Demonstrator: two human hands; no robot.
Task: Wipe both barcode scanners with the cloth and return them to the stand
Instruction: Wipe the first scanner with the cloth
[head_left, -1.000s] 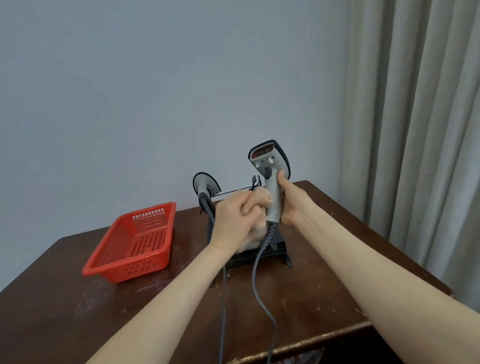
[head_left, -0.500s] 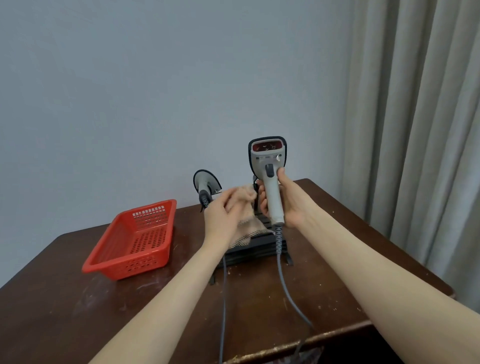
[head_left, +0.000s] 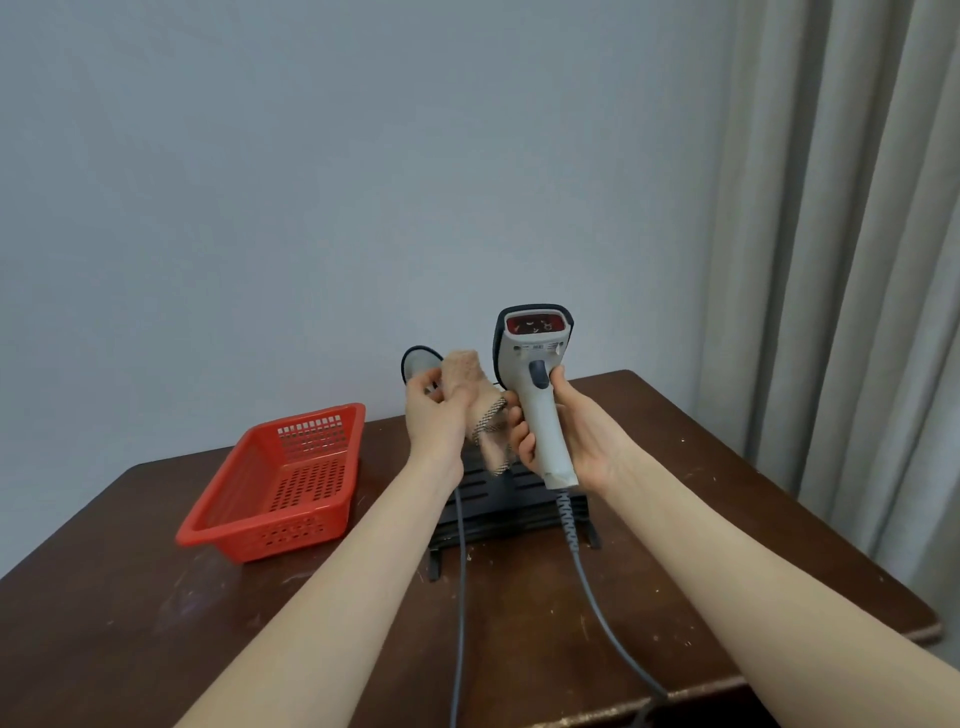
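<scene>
While the right hand gripped one grey scanner upright by its handle at centre frame, fingers curled round it and the red window facing the camera, the left hand pinched the single beige cloth, bunched just left of it. A second scanner sat on the one black stand behind the left hand, mostly hidden. Two grey cables trailed toward the lower edge. Half a second before, the cloth hung lower; a second before, it was pressed to the handle. One red basket stood at left on the scuffed dark wooden table, against a pale wall, with curtains at right.
</scene>
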